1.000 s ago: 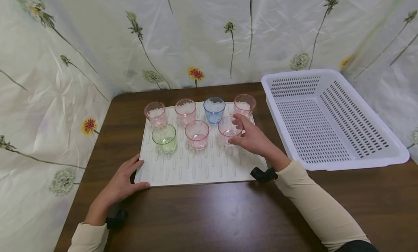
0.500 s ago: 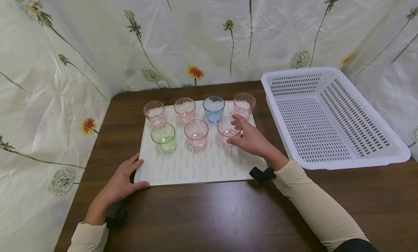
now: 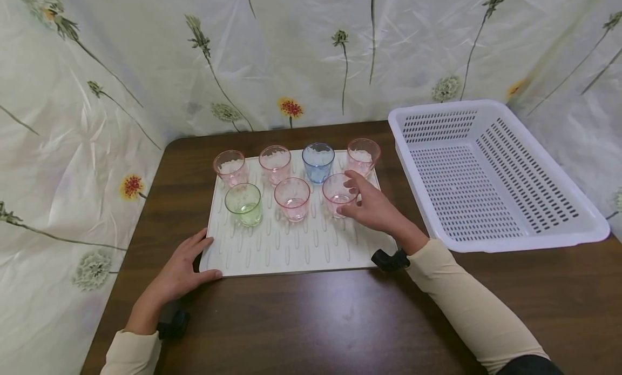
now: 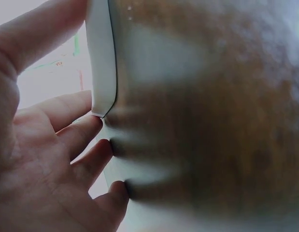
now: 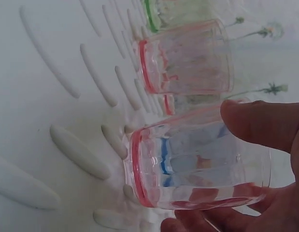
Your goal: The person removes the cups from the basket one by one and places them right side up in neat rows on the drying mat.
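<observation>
The right hand (image 3: pixel 374 207) grasps a pink cup (image 3: pixel 339 194) that stands upright on the white tray (image 3: pixel 291 250). The thumb is on the cup's rim side and the fingers curl around its wall; in the right wrist view the same cup (image 5: pixel 197 164) sits between the thumb above and the fingers below. On the tray, this cup is the right one in the front row of three cups. To its left on the tray stand another pink cup (image 3: pixel 292 199) and then a green cup (image 3: pixel 244 204). Behind them, at the far edge of the tray, there is a row of four cups: two pink cups, a blue cup (image 3: pixel 318 162) and one more pink cup (image 3: pixel 362 156), which is just behind the right hand.

The left hand (image 3: pixel 182 269) holds the near left corner of the tray, with the thumb along the front edge and the fingers on the left edge. In the left wrist view the fingers (image 4: pixel 84 145) press against that corner.

The tray lies on a brown table (image 3: pixel 340 321). To the right of the tray stands a white basket (image 3: pixel 491 175) with slotted walls, near it but not touching.
</observation>
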A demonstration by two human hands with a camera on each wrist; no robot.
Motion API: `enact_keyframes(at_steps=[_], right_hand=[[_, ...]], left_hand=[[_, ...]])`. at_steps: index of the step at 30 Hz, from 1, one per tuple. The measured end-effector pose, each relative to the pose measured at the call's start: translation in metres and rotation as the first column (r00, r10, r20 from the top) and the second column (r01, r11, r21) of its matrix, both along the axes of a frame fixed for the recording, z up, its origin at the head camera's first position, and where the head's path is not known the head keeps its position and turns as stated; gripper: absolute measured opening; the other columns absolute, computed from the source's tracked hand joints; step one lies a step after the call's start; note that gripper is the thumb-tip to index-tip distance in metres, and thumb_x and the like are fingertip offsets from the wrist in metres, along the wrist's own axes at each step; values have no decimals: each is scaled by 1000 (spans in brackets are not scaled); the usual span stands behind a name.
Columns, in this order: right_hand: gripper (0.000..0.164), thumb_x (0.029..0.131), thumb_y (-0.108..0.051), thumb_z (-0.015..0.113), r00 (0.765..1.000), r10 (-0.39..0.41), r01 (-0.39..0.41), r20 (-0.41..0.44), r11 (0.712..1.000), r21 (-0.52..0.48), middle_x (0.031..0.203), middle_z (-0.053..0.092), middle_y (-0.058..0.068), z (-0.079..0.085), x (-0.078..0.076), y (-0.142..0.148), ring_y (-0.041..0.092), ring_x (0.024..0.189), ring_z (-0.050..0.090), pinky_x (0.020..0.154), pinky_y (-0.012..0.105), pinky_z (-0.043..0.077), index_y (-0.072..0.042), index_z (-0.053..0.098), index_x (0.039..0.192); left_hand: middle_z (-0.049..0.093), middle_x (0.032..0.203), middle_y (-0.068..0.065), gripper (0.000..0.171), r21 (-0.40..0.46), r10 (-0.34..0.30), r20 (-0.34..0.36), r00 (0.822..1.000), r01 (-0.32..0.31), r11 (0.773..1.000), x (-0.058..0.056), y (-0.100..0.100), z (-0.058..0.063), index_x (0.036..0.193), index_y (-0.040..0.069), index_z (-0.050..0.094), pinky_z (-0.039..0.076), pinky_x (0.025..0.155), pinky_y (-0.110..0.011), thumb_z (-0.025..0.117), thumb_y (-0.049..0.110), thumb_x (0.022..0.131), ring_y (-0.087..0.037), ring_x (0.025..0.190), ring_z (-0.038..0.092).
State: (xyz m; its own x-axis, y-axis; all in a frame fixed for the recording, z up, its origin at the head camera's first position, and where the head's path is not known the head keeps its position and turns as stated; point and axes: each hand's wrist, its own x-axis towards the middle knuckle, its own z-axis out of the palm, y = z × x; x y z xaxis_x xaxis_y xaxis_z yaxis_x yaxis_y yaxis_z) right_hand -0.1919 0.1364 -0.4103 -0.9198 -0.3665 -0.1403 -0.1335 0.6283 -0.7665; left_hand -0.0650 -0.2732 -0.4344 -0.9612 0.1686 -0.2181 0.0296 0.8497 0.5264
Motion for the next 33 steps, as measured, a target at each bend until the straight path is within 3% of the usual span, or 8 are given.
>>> enact_keyframes(at_steps=[9, 15, 18, 22, 27, 30, 33], right_hand=[[96, 84, -23, 75, 1000, -22, 22, 10, 1000, -9, 160, 33, 20, 3, 4, -1, 38, 146, 35, 115, 59, 34, -10, 15, 158], [97, 82, -24, 77, 991, -58, 67, -121, 995, 74, 162, 28, 20, 19, 13, -3, 40, 148, 30, 117, 61, 31, -6, 18, 158], [90, 83, -22, 76, 972, -30, 58, -235, 992, 113, 160, 33, 20, 36, 23, -3, 41, 147, 31, 118, 60, 29, -4, 26, 155], [72, 85, -18, 74, 924, 30, 13, -382, 994, 110, 152, 44, 21, 63, 34, 4, 41, 143, 35, 119, 57, 28, 0, 40, 147], [58, 84, -8, 73, 864, 5, 27, -503, 998, 57, 139, 53, 24, 85, 31, 27, 41, 137, 41, 116, 56, 30, 4, 51, 136], [55, 84, -5, 74, 848, -33, 58, -529, 998, 31, 136, 55, 26, 90, 29, 43, 42, 135, 44, 114, 57, 32, 5, 53, 134], [56, 86, -8, 73, 851, -57, 95, -522, 994, 45, 140, 53, 25, 95, 28, 56, 42, 135, 44, 111, 58, 34, 3, 51, 136]], left_hand=[[26, 161, -26, 84, 10, -7, -11, 1000, 7, 1000, -1, 0, -2, 146, -3, 43, 29, 113, -68, 80, 36, 82, -49, 145, 25], [27, 161, -25, 84, 10, -6, -19, 1000, 7, 1000, -1, 1, -3, 146, -3, 43, 29, 113, -68, 80, 36, 82, -48, 145, 25], [27, 161, -25, 84, 4, -8, -25, 1000, 9, 1000, -1, 1, -4, 146, -3, 44, 30, 113, -67, 80, 36, 82, -48, 145, 26], [27, 160, -25, 84, 3, -8, -32, 999, 8, 1000, -1, 2, -4, 146, -3, 43, 30, 113, -67, 80, 35, 82, -48, 144, 26], [28, 160, -26, 83, 7, -11, -35, 999, 11, 1000, 0, 3, -4, 146, -4, 44, 30, 112, -67, 80, 35, 82, -49, 144, 26], [28, 160, -27, 83, 8, -13, -39, 999, 14, 1000, 1, 3, -3, 145, -4, 44, 30, 112, -67, 80, 34, 82, -49, 144, 27], [28, 160, -27, 83, 5, -16, -43, 999, 16, 1000, 1, 3, -4, 145, -5, 44, 30, 112, -68, 80, 34, 82, -49, 143, 27]])
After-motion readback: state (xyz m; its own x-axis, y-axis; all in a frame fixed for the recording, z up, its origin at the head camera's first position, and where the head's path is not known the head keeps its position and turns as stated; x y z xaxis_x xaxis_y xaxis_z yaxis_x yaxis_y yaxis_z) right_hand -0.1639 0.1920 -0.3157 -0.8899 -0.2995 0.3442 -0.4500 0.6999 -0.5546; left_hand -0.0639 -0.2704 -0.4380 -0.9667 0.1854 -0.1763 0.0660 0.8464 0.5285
